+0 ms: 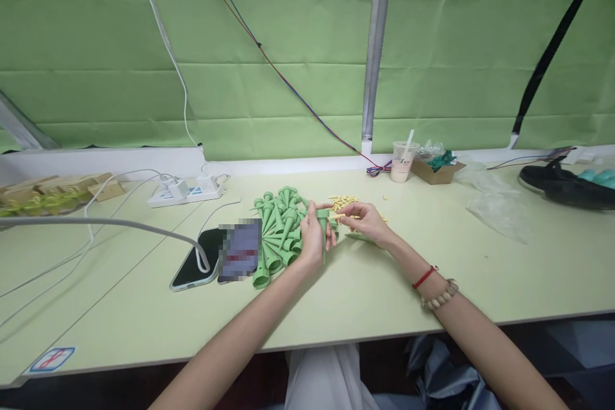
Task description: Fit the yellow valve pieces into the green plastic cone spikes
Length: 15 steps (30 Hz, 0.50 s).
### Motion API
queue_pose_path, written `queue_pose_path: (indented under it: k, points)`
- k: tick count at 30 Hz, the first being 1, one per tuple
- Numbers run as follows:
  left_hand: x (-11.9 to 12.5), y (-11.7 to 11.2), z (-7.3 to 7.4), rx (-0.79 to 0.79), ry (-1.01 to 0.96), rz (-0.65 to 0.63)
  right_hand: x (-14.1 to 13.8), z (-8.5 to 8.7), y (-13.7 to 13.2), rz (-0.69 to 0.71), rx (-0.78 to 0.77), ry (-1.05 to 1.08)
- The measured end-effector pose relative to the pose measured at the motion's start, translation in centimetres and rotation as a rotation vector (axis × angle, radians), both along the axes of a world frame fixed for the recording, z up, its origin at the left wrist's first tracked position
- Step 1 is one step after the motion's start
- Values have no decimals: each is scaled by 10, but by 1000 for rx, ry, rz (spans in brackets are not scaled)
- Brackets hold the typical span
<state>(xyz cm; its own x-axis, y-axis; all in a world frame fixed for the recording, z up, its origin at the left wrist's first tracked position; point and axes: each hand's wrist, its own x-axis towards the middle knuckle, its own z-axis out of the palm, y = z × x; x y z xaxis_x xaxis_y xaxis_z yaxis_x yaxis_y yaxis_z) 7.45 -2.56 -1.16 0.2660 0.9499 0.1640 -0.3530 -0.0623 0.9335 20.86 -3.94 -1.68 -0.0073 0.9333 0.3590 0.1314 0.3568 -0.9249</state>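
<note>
My left hand (pixel 312 240) is closed around a green cone-shaped plastic spike (pixel 323 214), its wide end up and its thin tip pointing down. Pinched in the fingertips of my right hand (pixel 369 222) is a small yellow plastic piece (pixel 337 217), held against or just beside the spike's wide end; I cannot tell whether it is inside. A heap of similar green spikes (pixel 287 221) lies just left of my left hand. Behind my hands are many loose yellow pieces (pixel 343 202). One more green spike (pixel 356 237) lies partly hidden below my right hand.
Two phones lie left of the heap, one dark (pixel 204 258) and one with a blurred screen (pixel 243 250). A power strip (pixel 187 191) with white cables sits behind them. A drink cup (pixel 401 163), a cardboard box (pixel 436 172) and a black shoe-like item (pixel 564 184) stand along the back.
</note>
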Motion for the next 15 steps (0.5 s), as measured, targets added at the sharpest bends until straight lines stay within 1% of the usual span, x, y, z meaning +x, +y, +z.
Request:
queue_pose_path:
  k: [3,5,10,13,15]
  points:
    - [-1,-1,1,-59,26,22,-4,-1,0,-1,4,-26]
    - [-1,-2,2,-66,32,36,-6,0,-2,0,3,-34]
    - [0,-3,1,-27,44,5,-10,3,-7,44,17,-27]
    - [0,-3,-3,-7,54,-36,-11,4,-11,77,7,-22]
    - [0,-2,-6,12,55,-36,-13,4,-13,93,6,-19]
